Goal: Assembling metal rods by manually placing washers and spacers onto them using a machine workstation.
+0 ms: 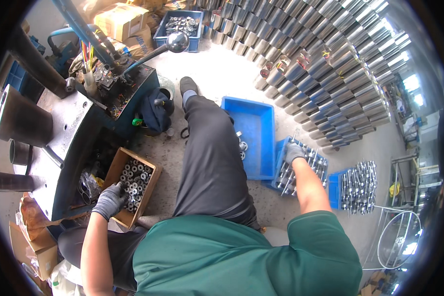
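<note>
My left hand, in a grey glove, reaches over the near-left side of a wooden box of small ring-shaped metal bearings. Its fingers are curled at the edge of the pile, and what they hold, if anything, is hidden. My right hand, also gloved in grey, is closed around a metal shaft at the far-left part of a blue crate. Rows of metal shafts with thick middles fill that crate. The hand hides most of the shaft it grips.
A blue bin holding a few metal parts stands left of the crate. Another blue crate of shafts is farther right. Shiny metal cylinders are stacked at the far right. A machine with a ball-ended lever stands at the left.
</note>
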### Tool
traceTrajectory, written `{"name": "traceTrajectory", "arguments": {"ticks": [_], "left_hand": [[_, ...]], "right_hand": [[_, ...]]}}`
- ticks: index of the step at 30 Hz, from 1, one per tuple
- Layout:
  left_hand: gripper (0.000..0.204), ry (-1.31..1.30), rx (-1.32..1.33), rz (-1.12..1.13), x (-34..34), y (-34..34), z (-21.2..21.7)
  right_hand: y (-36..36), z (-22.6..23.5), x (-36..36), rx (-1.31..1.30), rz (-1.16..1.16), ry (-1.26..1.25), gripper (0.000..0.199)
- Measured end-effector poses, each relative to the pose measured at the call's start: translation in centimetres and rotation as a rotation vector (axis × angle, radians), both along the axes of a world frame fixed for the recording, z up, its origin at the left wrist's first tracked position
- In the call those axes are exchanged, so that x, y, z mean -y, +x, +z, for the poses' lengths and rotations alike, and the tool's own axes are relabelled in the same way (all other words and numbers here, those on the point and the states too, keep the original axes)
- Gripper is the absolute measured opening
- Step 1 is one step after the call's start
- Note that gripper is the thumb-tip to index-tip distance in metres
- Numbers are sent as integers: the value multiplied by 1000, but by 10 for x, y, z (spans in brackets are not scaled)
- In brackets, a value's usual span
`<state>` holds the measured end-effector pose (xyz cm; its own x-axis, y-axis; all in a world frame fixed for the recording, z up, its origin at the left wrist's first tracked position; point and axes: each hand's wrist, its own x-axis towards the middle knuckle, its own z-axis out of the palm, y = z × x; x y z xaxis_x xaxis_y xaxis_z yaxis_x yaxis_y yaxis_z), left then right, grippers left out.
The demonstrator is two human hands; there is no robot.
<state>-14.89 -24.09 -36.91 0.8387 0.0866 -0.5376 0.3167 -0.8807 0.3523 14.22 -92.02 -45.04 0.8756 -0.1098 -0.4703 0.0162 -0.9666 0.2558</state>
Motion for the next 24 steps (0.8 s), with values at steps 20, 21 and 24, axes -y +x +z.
{"name": "traceTrajectory", "arguments": {"ticks": [20, 21, 24], "left_hand": [[35, 44, -19, 7, 8, -4, 13], [34, 57, -15, 12, 5, -8, 10], [39, 65, 39, 14, -1, -14, 9]], "right_hand": [[-1, -7, 22, -17, 134, 112, 39], [-1, -2, 17, -34, 116, 131, 41], [1, 5, -4, -44, 93, 105, 44]]}}
